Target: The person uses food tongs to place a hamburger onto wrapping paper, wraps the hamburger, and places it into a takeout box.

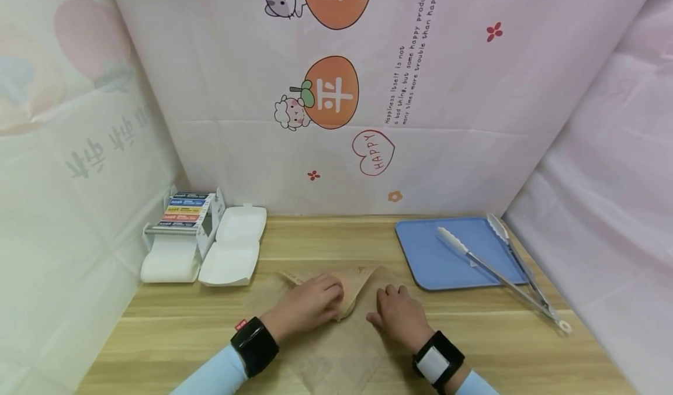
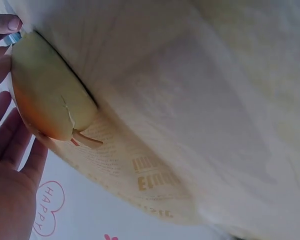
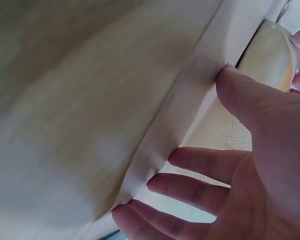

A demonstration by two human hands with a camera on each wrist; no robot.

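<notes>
Wrapping, apparently: left hand point(image 1: 310, 304) grips bun point(image 2: 55, 90), fingers curled; right hand point(image 1: 403, 318) touches paper point(image 1: 344, 345), fingers extended. The next move probably calls for folding.

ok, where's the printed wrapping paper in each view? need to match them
Head: wrapping paper at bottom centre, under and between both hands.
Left wrist: paper across the centre, bread against it at left.
Right wrist: paper as a diagonal strip, top to lower left, right hand touching it.
Shared landmark: left hand; lower left in left wrist, right edge in right wrist.
</notes>
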